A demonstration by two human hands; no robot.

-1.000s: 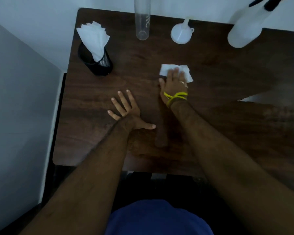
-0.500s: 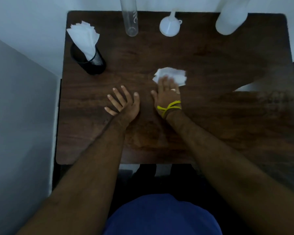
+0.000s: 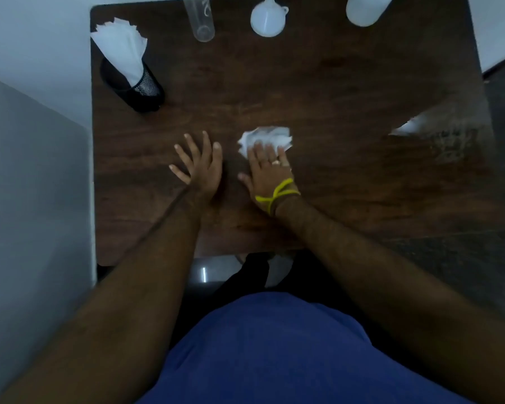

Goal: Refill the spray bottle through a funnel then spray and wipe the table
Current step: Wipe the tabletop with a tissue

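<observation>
My right hand (image 3: 267,173), with a yellow band at the wrist, presses flat on a crumpled white tissue (image 3: 267,137) in the middle of the dark wooden table (image 3: 333,83). Its fingers lie straight over the tissue's near part. My left hand (image 3: 197,167) rests flat on the table just left of it, fingers spread, holding nothing. At the far edge stand the white spray bottle (image 3: 365,10), cut off by the frame's top, and the white funnel (image 3: 267,20), lying mouth down.
A clear tube-shaped container (image 3: 200,17) stands at the far edge left of the funnel. A black mesh holder (image 3: 137,86) with white tissues sits at the far left corner. A pale patch (image 3: 408,128) shows on the table at the right. A wall runs along the left.
My right hand has drawn the tissue toward me across the table, and the tissue has bunched up. My left hand stays flat on the table, its thumb drawn in beside the fingers.
</observation>
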